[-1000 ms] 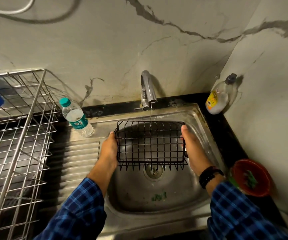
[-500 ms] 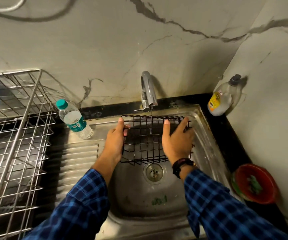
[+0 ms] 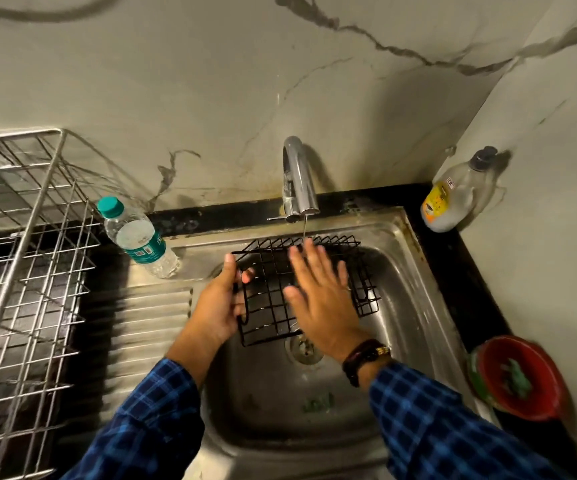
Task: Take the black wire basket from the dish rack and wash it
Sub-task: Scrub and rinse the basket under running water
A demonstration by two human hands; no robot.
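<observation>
Sink (image 3: pixel 411 306): fed from 12 o'clock (thin stream).
Black wire basket (image 3: pixel 269 271): gripped at 9 o'clock by left hand (image 3: pixel 216 306).
Right hand (image 3: pixel 321 306): spread flat over it, fingers straight.

Black wire basket (image 3: pixel 269 271) was held over the stainless steel sink basin (image 3: pixel 415 306), under the spout of the curved chrome tap (image 3: pixel 297 178) at the basin's rear edge. The left hand (image 3: pixel 217 306) took its grip on the basket's left edge; the right hand (image 3: pixel 321 306) lay flat across its mesh. Left of the basin lay the ribbed steel drainboard (image 3: pixel 148 323), with the clear plastic water bottle (image 3: pixel 138 237) at its rear and the silver wire dish rack (image 3: pixel 30 254) farther left. On the black stone surface (image 3: pixel 453 271) to the right, the clear soap bottle (image 3: pixel 453 195) stood in the rear corner and the red round bowl (image 3: pixel 519 375) sat nearer the viewer.
</observation>
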